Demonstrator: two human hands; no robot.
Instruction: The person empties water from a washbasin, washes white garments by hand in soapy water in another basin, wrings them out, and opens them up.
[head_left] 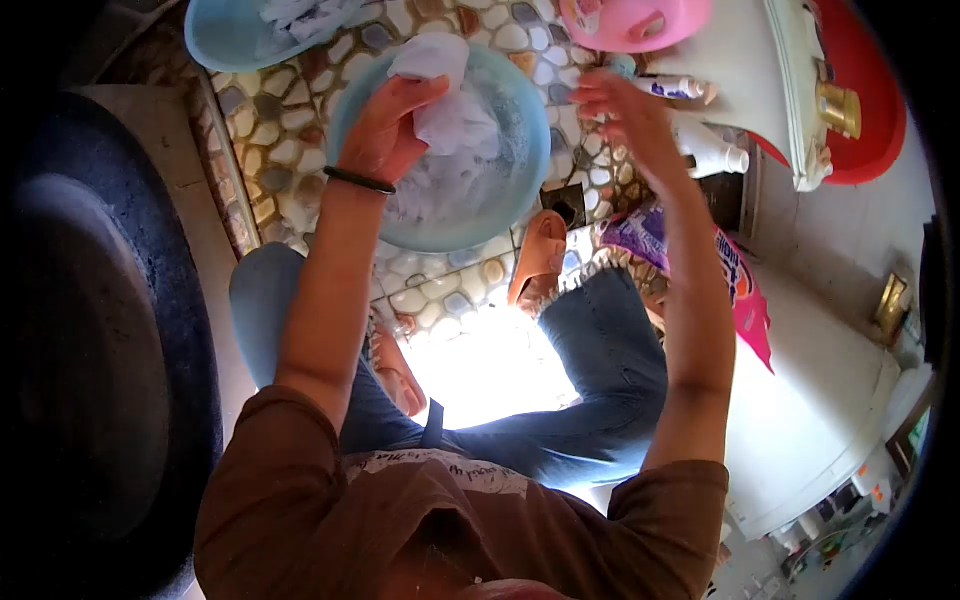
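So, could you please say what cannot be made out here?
Head: bottom of the round pale blue basin, hidden by sudsy water and white cloth.
Head: print on the purple and pink bag, covered in part by the right forearm.
Head: the other pale blue basin, cut off by the top edge.
Head: small clutter at lower right, too small.

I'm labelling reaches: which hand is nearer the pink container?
Right. In frame, the right hand is just below the pink container; the left hand is farther off, lower left.
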